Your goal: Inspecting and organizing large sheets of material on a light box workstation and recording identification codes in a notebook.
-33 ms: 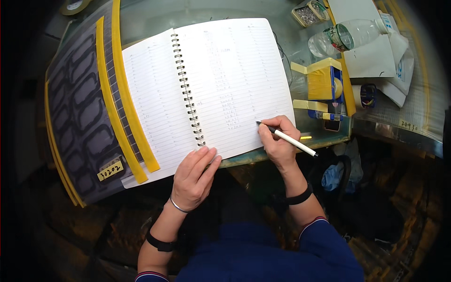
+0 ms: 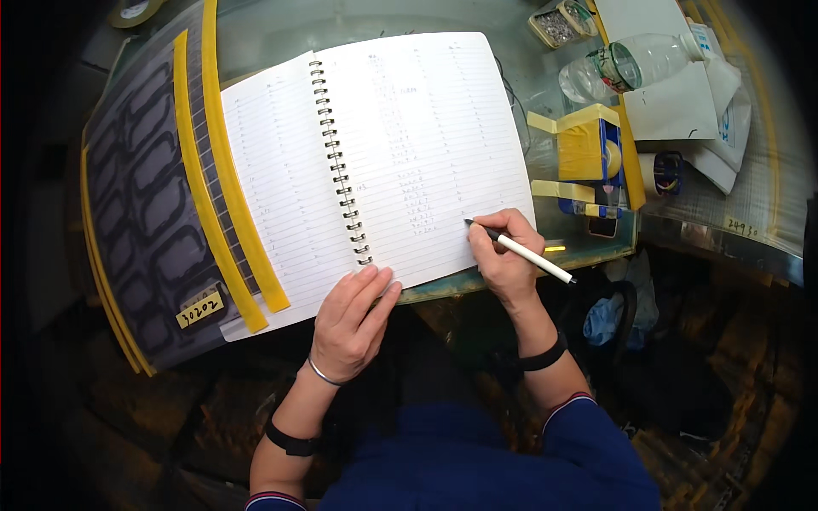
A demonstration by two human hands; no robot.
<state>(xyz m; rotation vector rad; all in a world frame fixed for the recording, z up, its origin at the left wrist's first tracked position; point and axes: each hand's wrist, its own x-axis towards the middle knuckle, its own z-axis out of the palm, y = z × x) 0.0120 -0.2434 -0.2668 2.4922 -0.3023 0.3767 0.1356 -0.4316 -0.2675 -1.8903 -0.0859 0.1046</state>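
The left hand (slightly spread) is likely steadying the spiral notebook; the right hand is pinching a white pen near its tip, seemingly for control.

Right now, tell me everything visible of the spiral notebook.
The spiral notebook lies open, slightly turned, on the greenish table. Dark wire loops bind its white, ruled paper pages; handwritten columns run down both, the right's lower part blank. The left hand rests at its lower edge; the right hand holds a pen over the right page. A yellow strip overlaps its left side.
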